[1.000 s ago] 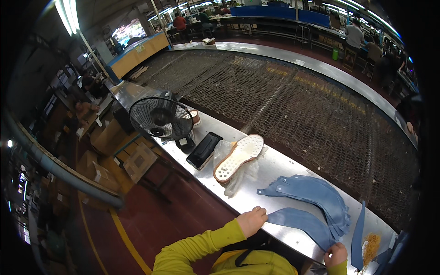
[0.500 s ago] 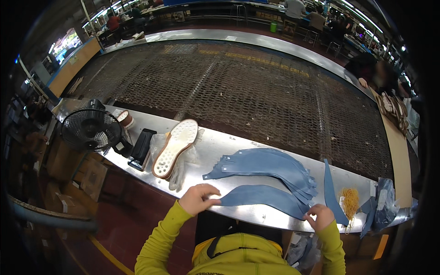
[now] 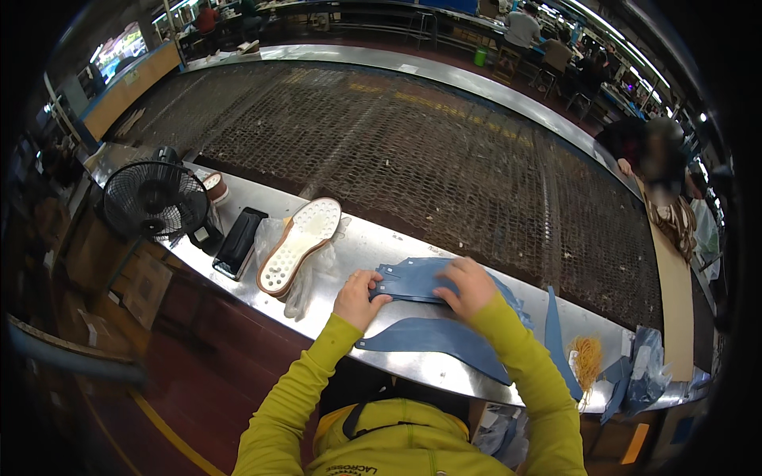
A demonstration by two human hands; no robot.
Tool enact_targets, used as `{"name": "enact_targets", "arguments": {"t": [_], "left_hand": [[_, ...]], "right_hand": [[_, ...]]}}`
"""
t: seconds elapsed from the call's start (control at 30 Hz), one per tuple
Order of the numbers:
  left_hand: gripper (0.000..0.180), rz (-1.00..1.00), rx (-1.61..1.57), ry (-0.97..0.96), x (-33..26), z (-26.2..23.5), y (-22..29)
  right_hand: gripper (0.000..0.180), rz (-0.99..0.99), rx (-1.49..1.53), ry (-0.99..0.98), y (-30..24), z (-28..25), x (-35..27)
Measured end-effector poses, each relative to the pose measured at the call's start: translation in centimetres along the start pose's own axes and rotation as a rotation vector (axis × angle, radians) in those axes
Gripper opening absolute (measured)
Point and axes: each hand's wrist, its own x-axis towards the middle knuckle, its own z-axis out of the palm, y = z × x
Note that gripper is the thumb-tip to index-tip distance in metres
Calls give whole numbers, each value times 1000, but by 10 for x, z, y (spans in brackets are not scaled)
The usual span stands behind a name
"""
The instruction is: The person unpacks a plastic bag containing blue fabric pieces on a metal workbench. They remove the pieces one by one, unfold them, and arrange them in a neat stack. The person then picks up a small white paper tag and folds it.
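Observation:
On the metal bench edge lies a fanned stack of curved blue cut pieces point(image 3: 413, 274), thin and leather-like. The fingers and thumb of my left hand point(image 3: 361, 300) are closed round the stack's left end. Over the middle of the stack is my right hand point(image 3: 468, 287), bent at the fingers and partly smeared; whether it grips a piece I cannot tell. One single blue piece point(image 3: 432, 341) lies flat on the bench between the stack and me, untouched, its right part beneath my right forearm. Another narrow blue piece point(image 3: 557, 341) rests to the right.
Left along the bench are a black fan point(image 3: 155, 198), a black case point(image 3: 240, 242) and a shoe sole point(image 3: 302, 246) on clear plastic. A yellow string bundle point(image 3: 586, 361) and a plastic-wrapped blue bundle point(image 3: 644, 369) lie right. Beyond stretches a mesh surface point(image 3: 381, 143); a person stands far right.
Both hands have left the single blue piece, which now lies flat nearer me. They have moved up to the stack, my right hand swinging left across the bench. The view has shifted slightly.

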Motion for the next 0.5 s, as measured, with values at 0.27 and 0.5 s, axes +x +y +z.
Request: {"name": "enact_targets", "arguments": {"t": [0.27,0.5], "left_hand": [[33,-18,-20,-37,5,-6,1],[33,-169,-298,-109,5,-4,7]], "right_hand": [[44,141,94,-234,30,15,29],[24,-77,82,38,37,22,14]]}}
